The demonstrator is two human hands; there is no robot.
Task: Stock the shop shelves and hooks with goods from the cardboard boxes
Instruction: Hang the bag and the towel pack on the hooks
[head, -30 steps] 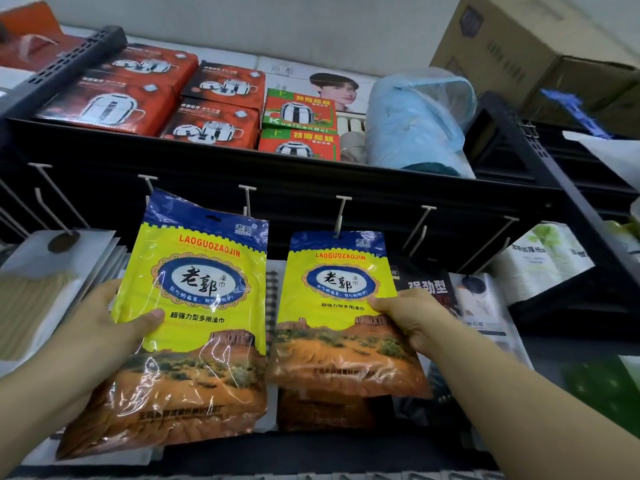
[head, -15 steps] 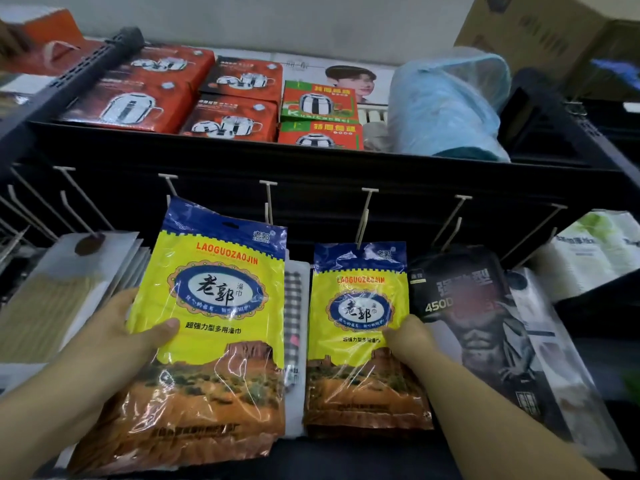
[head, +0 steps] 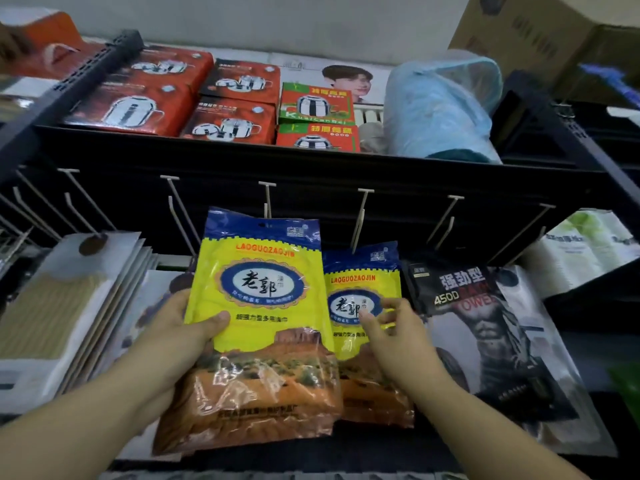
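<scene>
My left hand (head: 176, 336) grips a yellow, blue and orange towel packet (head: 258, 327) by its left edge, thumb on the front, and holds it up in front of the hook rail. Its blue top lies just below a white hook (head: 267, 199). A second, identical packet (head: 363, 327) hangs from the neighbouring hook (head: 360, 216) to the right. My right hand (head: 391, 336) hovers in front of that hanging packet with fingers loosely spread, holding nothing.
A black towel packet (head: 485, 327) hangs to the right, pale flat packets (head: 59, 299) to the left. Several bare hooks (head: 446, 216) stick out of the rail. The shelf above carries red kettle boxes (head: 138, 98) and a blue plastic bag (head: 436, 109). Cardboard boxes (head: 540, 39) stand top right.
My right hand has let go of the hanging packet, which now hangs by itself. My left hand has brought its packet right and up toward the hook.
</scene>
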